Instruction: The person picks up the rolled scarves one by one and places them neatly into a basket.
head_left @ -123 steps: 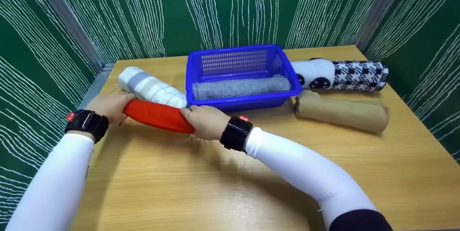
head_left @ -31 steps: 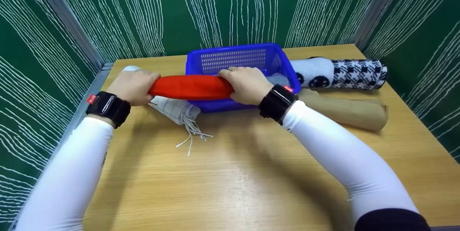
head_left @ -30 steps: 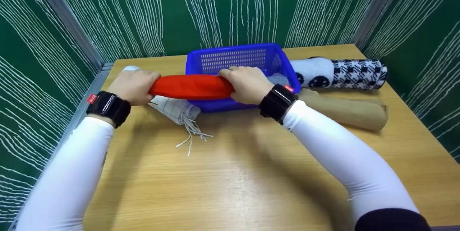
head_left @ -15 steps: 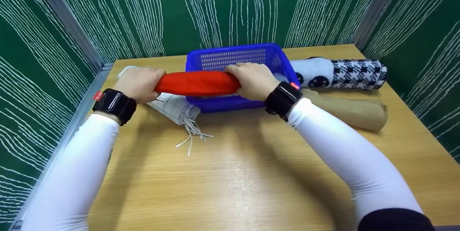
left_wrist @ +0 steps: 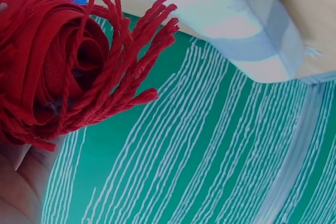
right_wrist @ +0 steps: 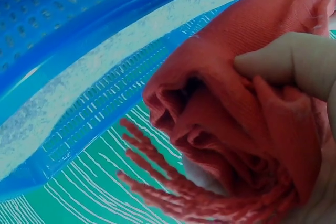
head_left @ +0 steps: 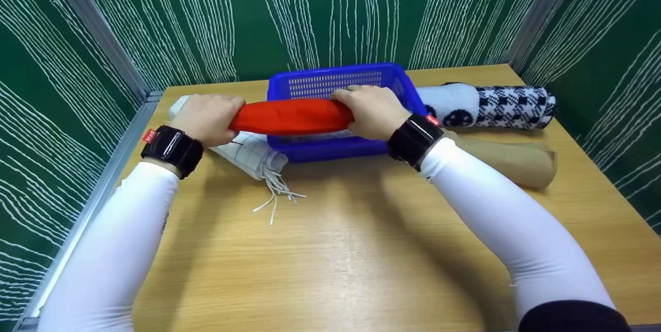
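A rolled red scarf [head_left: 294, 116] is stretched crosswise between my two hands, raised over the near side of the blue plastic basket [head_left: 341, 152]. My left hand [head_left: 206, 119] grips its left end; twisted red fringe [left_wrist: 142, 45] hangs out there in the left wrist view. The other end is held by my right hand [head_left: 376, 113], with the thumb [right_wrist: 283, 61] pressed on the cloth in the right wrist view. Inside the basket lies a grey rolled cloth [right_wrist: 121, 51], mostly hidden by the red roll in the head view.
A pale plaid rolled scarf [head_left: 253, 156] with loose fringe lies left of the basket, partly under my left hand. To the right are a black-and-white patterned roll [head_left: 511, 107] and a tan roll [head_left: 511, 161]. Green walls with white lines enclose the wooden table [head_left: 289, 265].
Both hands have lifted the red scarf from beside the plaid roll and carried it right and away from me, over the basket. In the last second it has drifted slightly further that way.
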Action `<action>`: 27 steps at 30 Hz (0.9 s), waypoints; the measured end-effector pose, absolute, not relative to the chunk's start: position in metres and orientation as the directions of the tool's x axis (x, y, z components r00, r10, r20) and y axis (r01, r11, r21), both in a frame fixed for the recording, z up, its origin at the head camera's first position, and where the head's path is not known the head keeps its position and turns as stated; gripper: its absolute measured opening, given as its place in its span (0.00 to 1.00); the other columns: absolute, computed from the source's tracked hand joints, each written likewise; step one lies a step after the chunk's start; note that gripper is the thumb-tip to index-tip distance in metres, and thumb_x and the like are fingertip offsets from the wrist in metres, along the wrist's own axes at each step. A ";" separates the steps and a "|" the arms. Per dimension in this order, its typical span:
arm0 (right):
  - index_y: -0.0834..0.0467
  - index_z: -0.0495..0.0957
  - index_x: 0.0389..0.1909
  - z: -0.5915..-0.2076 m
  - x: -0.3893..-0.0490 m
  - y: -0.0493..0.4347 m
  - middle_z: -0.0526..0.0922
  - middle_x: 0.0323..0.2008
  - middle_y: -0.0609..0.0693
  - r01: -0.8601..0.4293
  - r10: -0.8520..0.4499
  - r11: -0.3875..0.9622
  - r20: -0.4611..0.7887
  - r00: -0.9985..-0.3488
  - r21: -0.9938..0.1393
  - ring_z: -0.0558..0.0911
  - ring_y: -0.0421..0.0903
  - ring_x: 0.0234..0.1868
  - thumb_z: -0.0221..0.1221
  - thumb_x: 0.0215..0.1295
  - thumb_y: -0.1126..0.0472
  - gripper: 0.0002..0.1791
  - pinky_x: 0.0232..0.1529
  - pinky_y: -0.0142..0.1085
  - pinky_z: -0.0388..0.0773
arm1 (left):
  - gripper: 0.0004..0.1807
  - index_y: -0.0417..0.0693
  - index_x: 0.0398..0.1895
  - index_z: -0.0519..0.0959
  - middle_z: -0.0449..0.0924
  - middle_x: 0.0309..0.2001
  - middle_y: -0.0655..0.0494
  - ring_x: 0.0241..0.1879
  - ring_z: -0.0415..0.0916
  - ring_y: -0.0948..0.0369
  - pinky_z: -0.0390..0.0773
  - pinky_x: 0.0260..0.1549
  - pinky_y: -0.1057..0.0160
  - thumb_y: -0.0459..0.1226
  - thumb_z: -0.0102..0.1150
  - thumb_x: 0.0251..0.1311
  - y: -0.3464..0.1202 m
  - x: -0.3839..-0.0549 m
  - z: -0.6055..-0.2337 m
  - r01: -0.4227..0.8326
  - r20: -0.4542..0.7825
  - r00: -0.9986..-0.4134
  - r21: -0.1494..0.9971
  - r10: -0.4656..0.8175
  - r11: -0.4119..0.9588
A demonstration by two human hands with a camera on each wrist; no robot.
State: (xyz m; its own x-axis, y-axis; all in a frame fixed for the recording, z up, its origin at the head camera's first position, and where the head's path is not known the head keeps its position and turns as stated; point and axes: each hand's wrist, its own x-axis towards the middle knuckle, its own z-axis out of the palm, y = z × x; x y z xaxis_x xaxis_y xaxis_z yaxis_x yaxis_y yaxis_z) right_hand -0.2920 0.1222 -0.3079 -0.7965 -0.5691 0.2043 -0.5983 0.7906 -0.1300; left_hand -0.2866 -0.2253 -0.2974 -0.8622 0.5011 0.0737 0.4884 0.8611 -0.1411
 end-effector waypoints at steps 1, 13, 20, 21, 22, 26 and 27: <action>0.55 0.81 0.67 -0.308 -0.293 0.123 0.89 0.55 0.58 -0.598 -0.568 0.791 0.205 -0.797 -0.129 0.88 0.61 0.53 0.72 0.60 0.66 0.32 0.54 0.59 0.87 | 0.18 0.41 0.50 0.79 0.88 0.39 0.43 0.37 0.84 0.45 0.87 0.40 0.40 0.34 0.69 0.56 -0.224 -0.287 -0.297 0.489 0.077 -0.861 -0.145 0.503 0.860; 0.57 0.81 0.68 -0.307 -0.296 0.134 0.89 0.55 0.59 -0.577 -0.545 0.805 0.211 -0.811 -0.138 0.87 0.60 0.54 0.70 0.58 0.69 0.33 0.54 0.57 0.87 | 0.18 0.41 0.50 0.79 0.89 0.42 0.43 0.39 0.85 0.44 0.87 0.43 0.41 0.33 0.69 0.57 -0.213 -0.291 -0.297 0.495 0.097 -0.855 -0.142 0.510 0.857; 0.57 0.81 0.66 -0.304 -0.297 0.139 0.90 0.54 0.59 -0.571 -0.542 0.813 0.210 -0.814 -0.114 0.87 0.60 0.54 0.71 0.57 0.69 0.32 0.55 0.58 0.87 | 0.17 0.42 0.49 0.79 0.89 0.42 0.44 0.41 0.86 0.43 0.87 0.43 0.40 0.33 0.68 0.56 -0.207 -0.293 -0.297 0.501 0.127 -0.847 -0.133 0.516 0.855; 0.57 0.81 0.67 -0.303 -0.297 0.140 0.89 0.55 0.59 -0.568 -0.539 0.815 0.208 -0.816 -0.116 0.87 0.60 0.54 0.71 0.57 0.69 0.33 0.55 0.58 0.87 | 0.17 0.42 0.49 0.79 0.89 0.42 0.44 0.40 0.86 0.43 0.87 0.42 0.40 0.33 0.68 0.56 -0.206 -0.293 -0.297 0.501 0.127 -0.847 -0.133 0.516 0.855; 0.57 0.81 0.67 -0.303 -0.298 0.140 0.89 0.55 0.59 -0.565 -0.536 0.817 0.207 -0.818 -0.116 0.87 0.60 0.54 0.71 0.57 0.69 0.33 0.55 0.58 0.87 | 0.17 0.42 0.49 0.79 0.89 0.41 0.44 0.40 0.86 0.43 0.87 0.42 0.40 0.33 0.68 0.56 -0.205 -0.293 -0.297 0.501 0.128 -0.847 -0.134 0.516 0.855; 0.58 0.81 0.67 -0.304 -0.299 0.143 0.90 0.54 0.60 -0.558 -0.528 0.822 0.211 -0.822 -0.116 0.87 0.61 0.53 0.70 0.57 0.69 0.33 0.55 0.58 0.86 | 0.16 0.42 0.48 0.80 0.89 0.40 0.44 0.39 0.85 0.44 0.86 0.40 0.41 0.34 0.69 0.57 -0.202 -0.294 -0.297 0.503 0.133 -0.845 -0.133 0.518 0.854; 0.58 0.81 0.67 -0.304 -0.299 0.144 0.90 0.54 0.60 -0.557 -0.527 0.822 0.212 -0.823 -0.118 0.88 0.61 0.53 0.70 0.57 0.69 0.33 0.55 0.58 0.86 | 0.16 0.42 0.48 0.80 0.88 0.39 0.44 0.38 0.85 0.44 0.86 0.40 0.41 0.34 0.69 0.57 -0.201 -0.293 -0.297 0.504 0.134 -0.844 -0.133 0.519 0.853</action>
